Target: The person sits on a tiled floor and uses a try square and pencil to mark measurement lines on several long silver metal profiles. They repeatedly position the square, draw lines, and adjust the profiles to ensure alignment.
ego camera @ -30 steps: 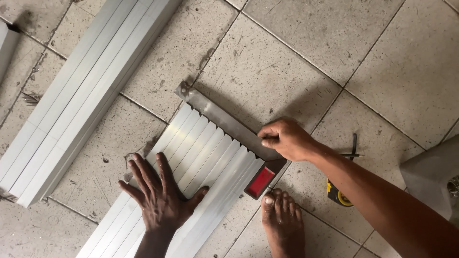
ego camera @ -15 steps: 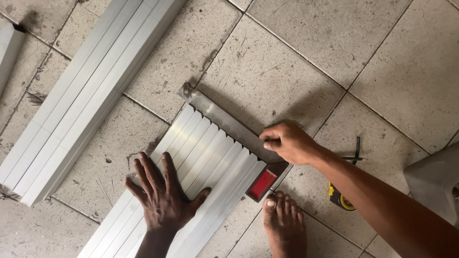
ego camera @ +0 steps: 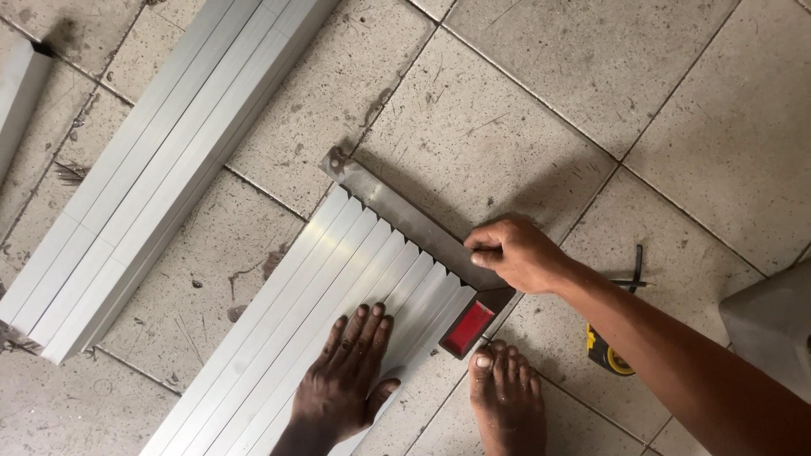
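**Square laid across strip ends on a tiled floor**

The floor (ego camera: 541,93) is of large grey tiles, scuffed and stained, with grout lines running diagonally. At lower centre of the frame a row of pale metal strips (ego camera: 296,329) lies side by side, long axis running from lower left to upper right. Their upper ends butt against the blade of a metal square (ego camera: 405,221), which lies crosswise to them, running from upper left to lower right. The square's dark stock with a red rectangular panel (ego camera: 467,328) sits at the blade's lower right end, just beside the outermost strip.

The right hand (ego camera: 517,253) comes in from the right of the frame, its grip pressed together on the blade near the stock end. The left hand (ego camera: 348,380) lies flat on the strips, fingers spread, below the blade and left of the red panel.

A bare foot (ego camera: 507,405) stands just below the stock. A yellow and black tool (ego camera: 610,355) lies at the right, partly behind the forearm. A second bundle of pale strips (ego camera: 160,177) lies at upper left, parallel to the first.
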